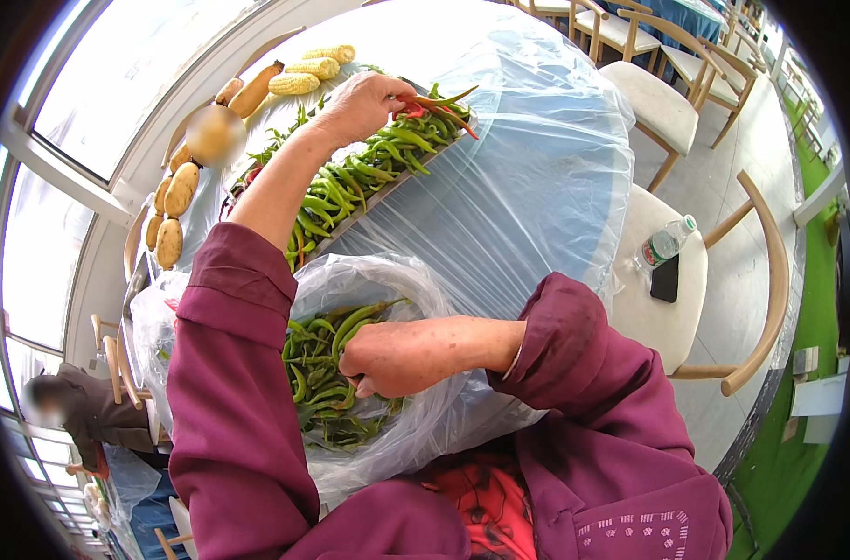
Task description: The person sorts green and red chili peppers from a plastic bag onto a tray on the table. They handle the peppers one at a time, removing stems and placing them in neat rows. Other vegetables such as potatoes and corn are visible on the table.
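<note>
My left hand is over the far end of a long tray, its fingers pinched on red chili peppers. Green chili peppers fill the tray, heaped lengthwise, with a few reddish ones among them. Closer to my body, a clear plastic bag lies open. Inside it are more green chili peppers and some leafy bits. My right hand reaches into this bag from the right, fingers curled down against the peppers. Its fingertips are mostly hidden, so whether it grips one is unclear.
Thin plastic film covers the round table. Corn cobs and lotus roots lie along its left side. On a chair at right are a water bottle and a dark phone. Another person is at lower left.
</note>
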The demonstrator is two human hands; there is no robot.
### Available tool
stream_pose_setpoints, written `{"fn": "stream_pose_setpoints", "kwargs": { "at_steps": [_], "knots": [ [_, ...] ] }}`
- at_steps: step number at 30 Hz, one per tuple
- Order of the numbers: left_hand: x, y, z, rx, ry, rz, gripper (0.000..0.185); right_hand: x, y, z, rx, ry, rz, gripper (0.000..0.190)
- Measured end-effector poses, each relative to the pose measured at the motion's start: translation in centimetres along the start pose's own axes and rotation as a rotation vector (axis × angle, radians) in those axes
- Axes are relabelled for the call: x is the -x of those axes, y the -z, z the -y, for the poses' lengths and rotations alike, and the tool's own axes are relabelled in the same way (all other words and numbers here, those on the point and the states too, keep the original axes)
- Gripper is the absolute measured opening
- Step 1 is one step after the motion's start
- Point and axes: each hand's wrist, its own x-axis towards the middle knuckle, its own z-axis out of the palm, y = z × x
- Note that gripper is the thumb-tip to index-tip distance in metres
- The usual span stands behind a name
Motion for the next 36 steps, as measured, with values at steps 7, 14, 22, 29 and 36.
{"fn": "stream_pose_setpoints", "kwargs": {
  "at_steps": [7, 14, 22, 29, 36],
  "knots": [
    [0.1, -0.3, -0.3, -0.114, -0.161, -0.077, 0.026, 0.0, 0.0, -0.2, 0.009, 0.014, -0.008, 0.02],
    [0.4, 0.6, -1.2, -0.057, 0.002, 0.014, 0.023, 0.2, 0.2, 0.1, 0.01, -0.022, -0.009, 0.021],
    [-0.1, 0.1, 0.4, -0.04, -0.076, -0.049, 0.016, 0.2, 0.3, 0.4, 0.003, -0.029, 0.004, 0.021],
    [0.0, 0.4, -0.2, -0.156, -0.129, -0.136, 0.019, 0.3, 0.1, 0.4, 0.0, -0.03, -0.007, 0.021],
    [0.2, 1.2, -4.8, -0.138, -0.29, -0.098, 0.024, 0.4, 0.3, 0.5, -0.01, -0.043, -0.01, 0.021]
  ]
}}
